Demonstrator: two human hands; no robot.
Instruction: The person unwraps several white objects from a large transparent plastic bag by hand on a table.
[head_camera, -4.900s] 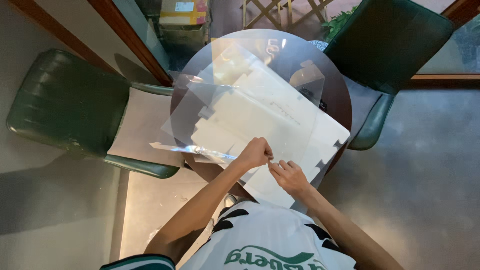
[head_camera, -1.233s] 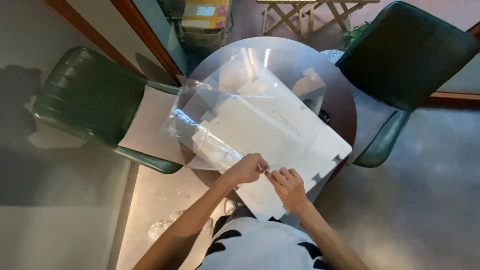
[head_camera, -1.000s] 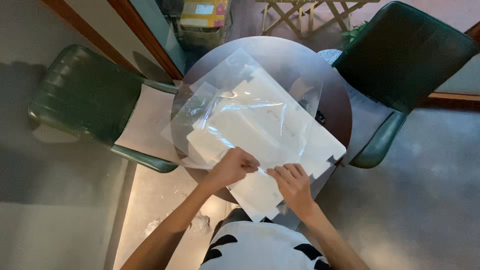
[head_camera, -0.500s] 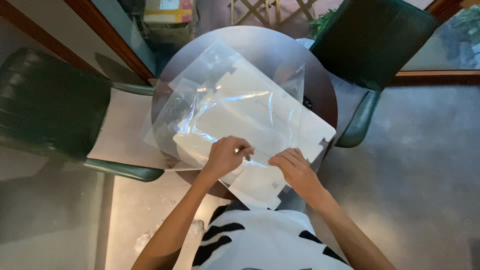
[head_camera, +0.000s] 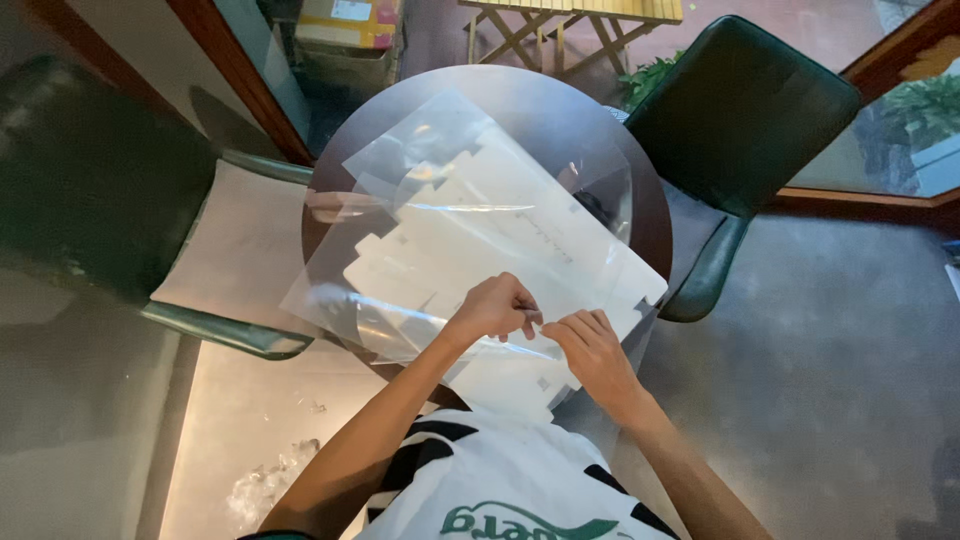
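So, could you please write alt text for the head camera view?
Seen from above, a person's left hand and right hand pinch the near edge of a clear plastic bag covering flat white die-cut cardboard on a round dark table, with green chairs either side.

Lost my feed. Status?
Left hand and right hand pinch clear plastic bag at near edge. White cardboard sheet inside. Nothing in the way.

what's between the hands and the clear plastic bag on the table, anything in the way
Nothing visible. Both the left hand and the right hand are already on the near edge of the clear plastic bag, fingers pinching it over the white cardboard sheet on the round table.
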